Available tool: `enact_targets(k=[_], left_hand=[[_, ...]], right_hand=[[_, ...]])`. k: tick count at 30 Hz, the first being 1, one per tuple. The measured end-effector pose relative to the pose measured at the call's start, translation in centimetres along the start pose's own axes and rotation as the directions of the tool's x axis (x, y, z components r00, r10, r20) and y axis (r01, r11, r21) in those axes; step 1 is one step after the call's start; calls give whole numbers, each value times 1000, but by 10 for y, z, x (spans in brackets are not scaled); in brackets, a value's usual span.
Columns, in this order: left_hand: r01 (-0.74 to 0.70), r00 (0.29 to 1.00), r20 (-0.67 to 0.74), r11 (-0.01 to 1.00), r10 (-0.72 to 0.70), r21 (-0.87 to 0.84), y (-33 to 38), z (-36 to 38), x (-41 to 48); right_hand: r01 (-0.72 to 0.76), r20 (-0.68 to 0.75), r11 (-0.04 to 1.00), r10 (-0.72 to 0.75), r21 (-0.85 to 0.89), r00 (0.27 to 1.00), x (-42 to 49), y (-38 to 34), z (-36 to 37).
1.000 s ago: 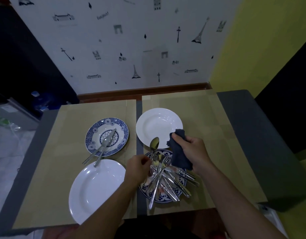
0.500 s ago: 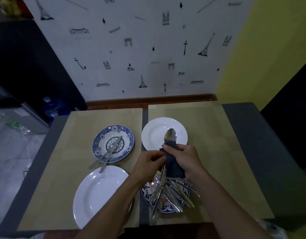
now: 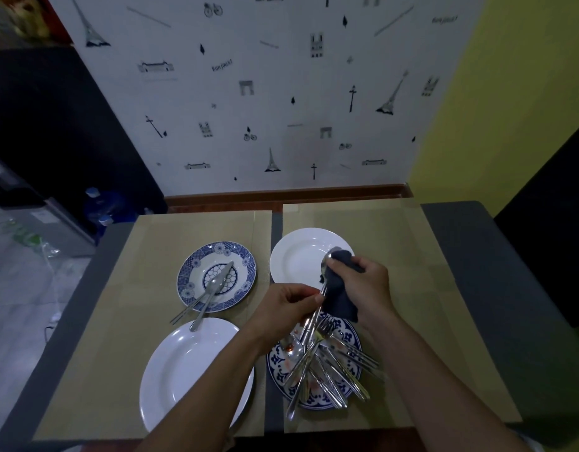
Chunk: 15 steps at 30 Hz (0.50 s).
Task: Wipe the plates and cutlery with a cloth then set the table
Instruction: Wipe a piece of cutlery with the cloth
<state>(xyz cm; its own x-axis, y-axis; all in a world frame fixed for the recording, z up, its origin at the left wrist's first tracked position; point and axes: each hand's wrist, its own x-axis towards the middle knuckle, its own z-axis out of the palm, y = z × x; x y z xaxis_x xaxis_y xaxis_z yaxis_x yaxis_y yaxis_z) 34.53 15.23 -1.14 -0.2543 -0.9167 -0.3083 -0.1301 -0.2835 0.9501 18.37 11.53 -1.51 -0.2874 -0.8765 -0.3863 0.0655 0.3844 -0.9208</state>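
My left hand point(image 3: 289, 303) grips the handle of a metal spoon point(image 3: 327, 261), which points up and away. My right hand point(image 3: 363, 283) presses a dark blue cloth point(image 3: 338, 298) around the spoon's bowl and neck. Below the hands a blue patterned plate point(image 3: 348, 336) carries a heap of several forks and spoons point(image 3: 327, 367). A white plate point(image 3: 297, 256) lies behind the hands. Another white plate point(image 3: 190, 370) sits at the near left. A second blue patterned plate point(image 3: 196, 272) at the left holds two pieces of cutlery point(image 3: 209, 293).
Tan placemats point(image 3: 151, 256) cover a dark grey table point(image 3: 477, 256) that stands against a white patterned wall. The table's near edge runs just below the plates. Water bottles point(image 3: 99, 207) stand on the floor at the far left.
My left hand lifted a spoon off the heap and my right hand wrapped the cloth around it. The cloth has slid up from the handle to the bowl.
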Motion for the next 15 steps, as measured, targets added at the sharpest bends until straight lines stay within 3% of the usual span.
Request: enact_targets(k=[9,15], left_hand=[[-16,999,-42,1000,15,-21,8,-3,6],[-44,999,13,998,44,47,11,-1,3]], right_hand=[[-56,185,997,46,46,982,-7,-8,-4],[74,-29,997,-73,30,997,2,-10,-4]])
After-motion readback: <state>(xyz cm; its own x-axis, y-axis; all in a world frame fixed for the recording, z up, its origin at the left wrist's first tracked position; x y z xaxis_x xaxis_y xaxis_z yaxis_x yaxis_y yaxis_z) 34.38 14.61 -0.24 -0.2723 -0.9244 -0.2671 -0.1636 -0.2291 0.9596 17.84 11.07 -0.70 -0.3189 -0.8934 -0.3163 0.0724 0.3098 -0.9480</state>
